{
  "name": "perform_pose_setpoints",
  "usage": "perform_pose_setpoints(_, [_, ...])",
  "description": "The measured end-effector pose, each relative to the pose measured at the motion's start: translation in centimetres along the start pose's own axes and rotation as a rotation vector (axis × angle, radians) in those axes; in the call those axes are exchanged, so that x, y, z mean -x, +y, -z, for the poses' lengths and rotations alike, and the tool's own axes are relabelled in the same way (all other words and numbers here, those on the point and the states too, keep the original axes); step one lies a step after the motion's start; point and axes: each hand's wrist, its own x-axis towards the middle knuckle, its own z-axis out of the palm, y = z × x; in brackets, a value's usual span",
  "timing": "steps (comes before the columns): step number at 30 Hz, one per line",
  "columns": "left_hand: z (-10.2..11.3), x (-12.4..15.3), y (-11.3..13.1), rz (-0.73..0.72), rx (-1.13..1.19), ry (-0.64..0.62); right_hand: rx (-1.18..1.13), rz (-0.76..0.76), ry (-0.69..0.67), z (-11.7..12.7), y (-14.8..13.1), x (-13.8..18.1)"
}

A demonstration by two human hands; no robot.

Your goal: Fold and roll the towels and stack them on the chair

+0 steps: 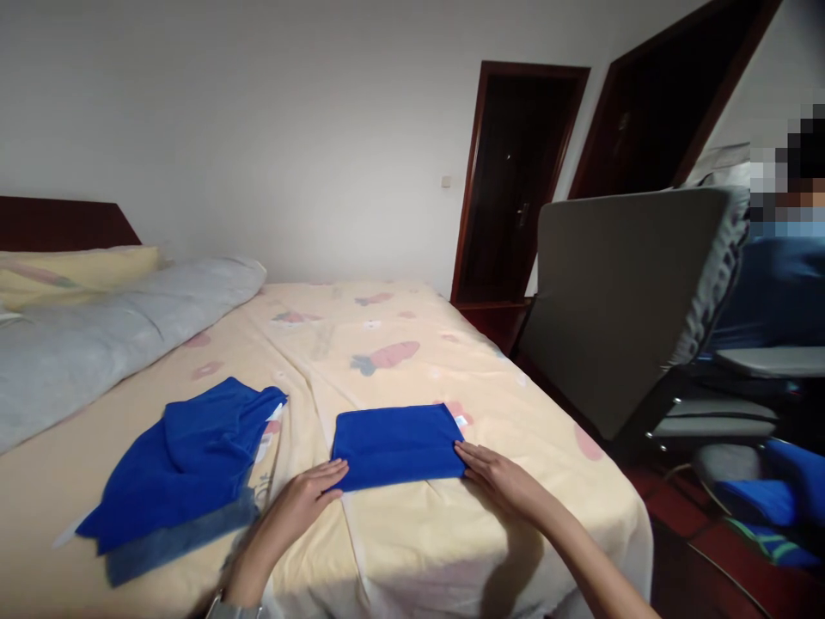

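A neatly folded blue towel (396,445) lies on the yellow patterned bed sheet (412,533) near the bed's front edge. My left hand (308,493) rests flat and open on the sheet, fingertips touching the towel's lower left corner. On the other side, my right hand (495,477) lies flat and open with fingertips against the towel's lower right corner. A loose pile of blue cloths (186,464) sits on the sheet to the left, apart from both hands.
A grey rolled duvet (96,344) and a yellow pillow (70,275) lie at the bed's far left. Right of the bed stands a grey office chair (619,301), with another person in blue (779,292) behind it. More blue cloth (773,499) lies on the red floor.
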Motion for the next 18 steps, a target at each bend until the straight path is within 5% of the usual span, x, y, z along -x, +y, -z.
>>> perform_pose_setpoints(5, [-1.3, -1.7, 2.7, -0.059, -0.092, 0.113, 0.093, 0.075, 0.050, -0.6, -4.0, -2.5])
perform_pose_setpoints(10, [-5.1, -3.7, 5.2, -0.305, -0.258, -0.005, 0.135, 0.259, -0.003, -4.3, -7.5, -5.4])
perform_pose_setpoints(14, [-5.9, -3.5, 3.5, -0.309, -0.322, -0.021, 0.151, 0.228, 0.006, -5.0, -6.1, -5.0])
perform_pose_setpoints(18, [-4.0, -1.8, 0.7, -0.285, -0.315, 0.009, 0.087, 0.180, 0.048, -3.2, -2.7, -2.2])
